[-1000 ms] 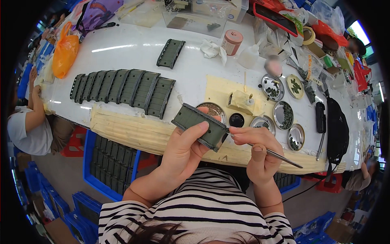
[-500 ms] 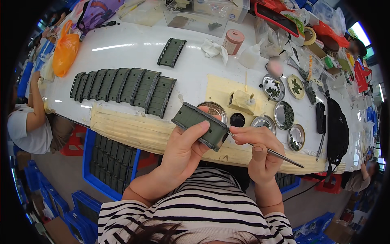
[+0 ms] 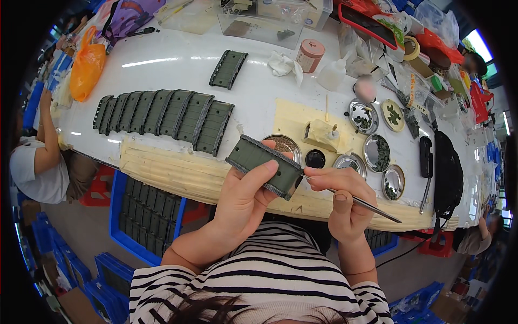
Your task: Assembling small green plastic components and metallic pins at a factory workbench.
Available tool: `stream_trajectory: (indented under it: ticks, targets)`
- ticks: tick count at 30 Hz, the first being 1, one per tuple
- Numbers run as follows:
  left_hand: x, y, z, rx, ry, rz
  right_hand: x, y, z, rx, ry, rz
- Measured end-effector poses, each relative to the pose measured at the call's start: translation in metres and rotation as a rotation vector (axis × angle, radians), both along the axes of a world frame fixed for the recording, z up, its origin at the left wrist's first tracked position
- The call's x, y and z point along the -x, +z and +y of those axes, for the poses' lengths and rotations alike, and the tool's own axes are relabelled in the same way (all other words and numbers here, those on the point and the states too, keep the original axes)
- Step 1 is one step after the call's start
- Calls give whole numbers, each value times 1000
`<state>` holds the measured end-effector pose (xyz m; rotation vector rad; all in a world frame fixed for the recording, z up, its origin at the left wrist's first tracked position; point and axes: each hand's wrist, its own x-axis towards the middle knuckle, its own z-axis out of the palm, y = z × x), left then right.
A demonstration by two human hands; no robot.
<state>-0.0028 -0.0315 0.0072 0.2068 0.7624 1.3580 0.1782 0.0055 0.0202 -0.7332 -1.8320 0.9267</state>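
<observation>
My left hand (image 3: 245, 197) is closed on a dark green rectangular panel (image 3: 249, 157) with ridged grey borders along its long sides. Its thumb lies across the top face. Between the fingers of my right hand (image 3: 348, 197) sits slim metal tweezers (image 3: 377, 211), their tip at the panel's right end. Whether the tip grips anything is too small to tell. Just beyond the panel are a metal dish of brown grains (image 3: 285, 144) and a small black round pot (image 3: 315, 159). A row of similar green panels (image 3: 162, 116) lies to the left, and one single panel (image 3: 228, 70) farther back.
Metal dishes of small green pieces (image 3: 376, 153) stand to the right, near a black pouch (image 3: 449, 173). A yellowish block (image 3: 326, 136) holds an upright stick. A pink canister (image 3: 310, 55) stands at the back. Below the table edge, a blue crate (image 3: 116, 216) holds more panels.
The panel and both hands have shifted very slightly left. The grip on the panel and on the tweezers looks the same.
</observation>
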Motion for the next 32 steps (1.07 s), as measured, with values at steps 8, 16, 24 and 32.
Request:
stream_trajectory:
  ticks: [8, 16, 24, 32]
  targets:
    - [0, 1, 1, 30, -6, -10, 1, -1, 1, -60, 1, -15]
    - [0, -2, 1, 24, -7, -29, 2, -11, 0, -90, 0, 25]
    - [-3, -4, 1, 14, 8, -88, 2, -13, 0, -95, -12, 23]
    - [-8, -5, -1, -12, 40, -93, 4, -23, -3, -200, -64, 76]
